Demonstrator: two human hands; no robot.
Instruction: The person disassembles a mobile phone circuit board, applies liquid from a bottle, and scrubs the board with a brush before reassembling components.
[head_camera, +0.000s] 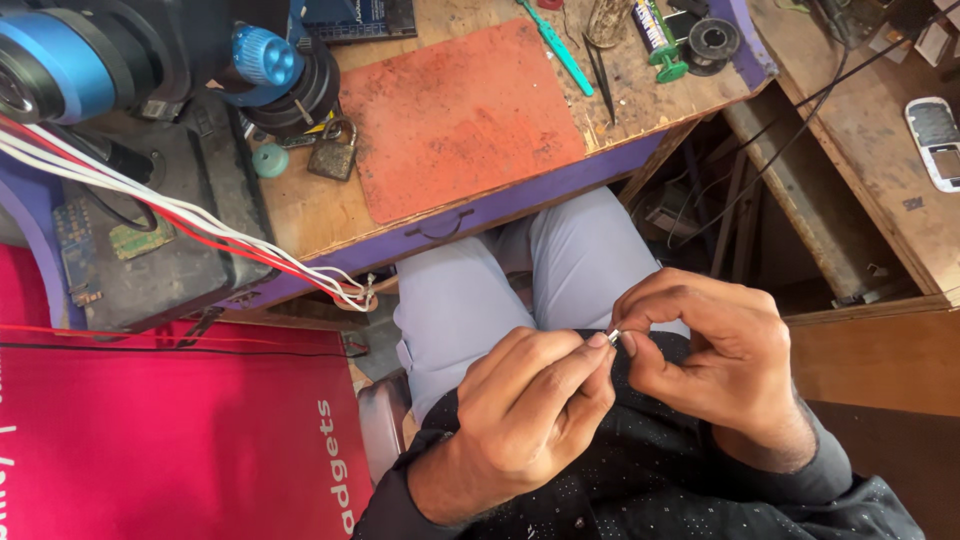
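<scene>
- My left hand (530, 405) and my right hand (705, 350) pinch one tiny shiny metal piece (614, 336) between their fingertips, over my lap.
- My grey trousers (520, 280) are just under my hands.
- Further out is the wooden table (300, 205), with an orange mat (455, 115), a padlock (333, 152) and red and white wires (200, 225).

Your left hand (530, 410) and right hand (705, 350) are bare; you wear black speckled sleeves (640, 480) toward six o'clock and pale grey trousers (500, 280) toward twelve.
</scene>
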